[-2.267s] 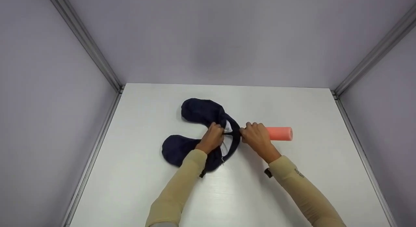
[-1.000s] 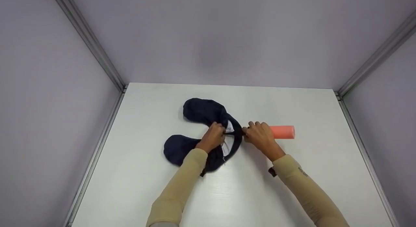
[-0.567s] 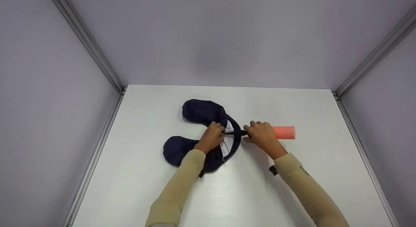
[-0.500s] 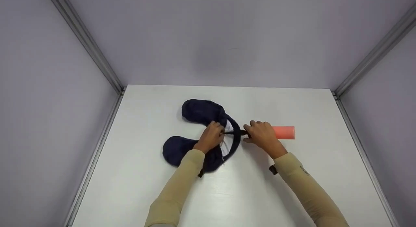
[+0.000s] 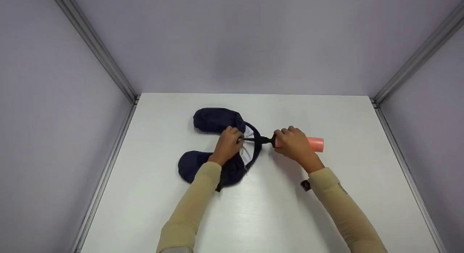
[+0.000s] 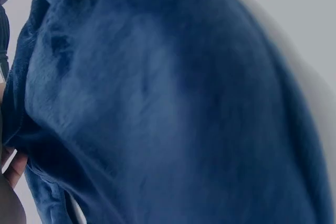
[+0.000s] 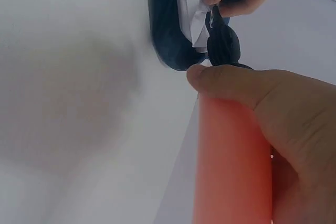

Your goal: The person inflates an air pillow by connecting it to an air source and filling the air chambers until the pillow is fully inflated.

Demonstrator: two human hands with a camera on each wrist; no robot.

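Right hand [image 5: 293, 144] grips an unlabelled orange pump [image 5: 313, 144]; left hand [image 5: 227, 146] pinches the navy pillow's [image 5: 214, 120] valve.

The white table [image 5: 253, 216] had a smooth, faintly glossy top and was boxed in on three sides by plain pale lilac walls. The back wall [image 5: 326, 39] rose from the table's far edge and carried a soft grey shadow [image 5: 250, 61] above the table's middle. The left wall [image 5: 47, 137] and right wall [image 5: 435, 129] stood along the table's sides. A silvery metal post [image 5: 94, 50] climbed from the table's far left corner, and another post [image 5: 417, 61] from its far right corner. Thin metal rails [image 5: 105, 177] ran along the table's side edges.
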